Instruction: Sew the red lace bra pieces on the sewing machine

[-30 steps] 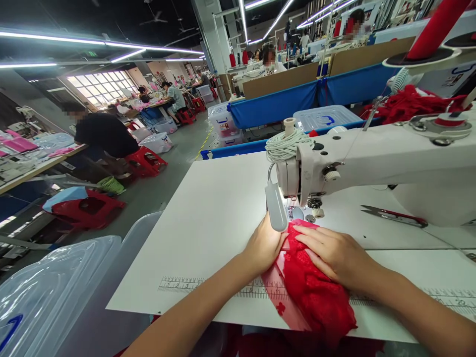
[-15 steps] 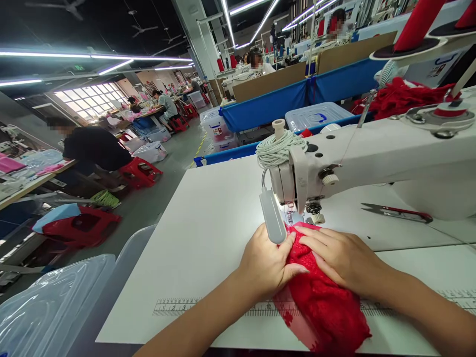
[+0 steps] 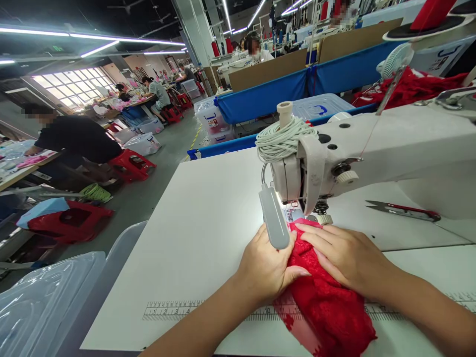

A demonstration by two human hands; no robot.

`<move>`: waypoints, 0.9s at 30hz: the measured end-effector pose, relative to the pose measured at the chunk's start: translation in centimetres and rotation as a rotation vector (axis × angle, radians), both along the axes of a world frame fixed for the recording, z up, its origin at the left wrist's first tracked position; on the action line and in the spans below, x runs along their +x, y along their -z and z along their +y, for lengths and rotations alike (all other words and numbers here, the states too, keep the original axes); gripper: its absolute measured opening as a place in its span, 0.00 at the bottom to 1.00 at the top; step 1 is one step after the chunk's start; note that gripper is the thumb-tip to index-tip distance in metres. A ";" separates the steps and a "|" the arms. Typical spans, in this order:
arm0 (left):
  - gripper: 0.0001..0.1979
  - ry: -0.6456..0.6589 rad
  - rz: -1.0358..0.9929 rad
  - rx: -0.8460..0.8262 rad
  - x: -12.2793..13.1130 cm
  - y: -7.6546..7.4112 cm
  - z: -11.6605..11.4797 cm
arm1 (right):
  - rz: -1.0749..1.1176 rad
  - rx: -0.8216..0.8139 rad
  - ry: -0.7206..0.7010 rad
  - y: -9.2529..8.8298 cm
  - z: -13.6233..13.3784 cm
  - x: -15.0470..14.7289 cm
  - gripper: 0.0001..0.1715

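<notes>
Red lace fabric [image 3: 325,307] with a sheer pinkish-red edge lies bunched on the table, its far end under the sewing machine's head [image 3: 292,181]. My left hand [image 3: 262,267] grips the fabric's left edge, thumb on top; a grey lamp [image 3: 274,218] hides part of its fingers. On the right side, my right hand [image 3: 345,253] rests with fingers stretched flat over the lace, close to the presser foot. The needle area is partly hidden by the lamp and machine head.
Thread snips [image 3: 403,210] lie right of the hands by the machine base. A printed ruler [image 3: 171,310] runs along the white table's front. Coiled pale cord [image 3: 284,139] sits on the machine. Clear plastic bins [image 3: 55,302] stand left; a seated person [image 3: 78,134] works beyond.
The camera view has shifted and tilted slightly, so the machine appears larger and the background moves left. Both hands stay in nearly the same place on the red lace fabric.
</notes>
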State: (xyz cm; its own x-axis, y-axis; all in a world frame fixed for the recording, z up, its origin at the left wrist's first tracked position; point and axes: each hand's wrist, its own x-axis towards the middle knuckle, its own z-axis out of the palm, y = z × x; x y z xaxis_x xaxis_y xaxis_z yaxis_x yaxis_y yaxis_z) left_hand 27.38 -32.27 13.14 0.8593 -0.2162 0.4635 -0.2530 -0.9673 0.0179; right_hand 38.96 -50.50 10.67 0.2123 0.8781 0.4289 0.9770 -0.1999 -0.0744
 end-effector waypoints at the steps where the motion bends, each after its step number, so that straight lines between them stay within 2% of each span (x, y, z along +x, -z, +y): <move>1: 0.41 0.004 -0.001 -0.002 0.0 -0.1 0.0 | -0.002 0.000 0.002 0.0 0.0 0.0 0.22; 6: 0.38 -0.001 -0.009 0.013 -0.1 0.1 0.1 | 0.010 -0.005 0.009 -0.3 0.1 0.0 0.22; 20: 0.39 -0.058 0.006 0.104 -0.1 1.1 0.4 | 0.032 -0.032 0.033 0.0 0.2 0.2 0.21; 27: 0.40 -0.058 0.004 0.087 0.0 1.3 0.5 | 0.039 -0.041 0.044 -0.4 0.5 0.4 0.21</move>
State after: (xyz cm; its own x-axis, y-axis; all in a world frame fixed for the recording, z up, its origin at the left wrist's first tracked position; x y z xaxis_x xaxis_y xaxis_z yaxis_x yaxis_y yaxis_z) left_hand 27.39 -31.76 11.85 0.8731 -0.2057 0.4421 -0.1971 -0.9782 -0.0659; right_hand 39.41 -49.96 11.05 0.2664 0.8841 0.3838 0.9638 -0.2458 -0.1028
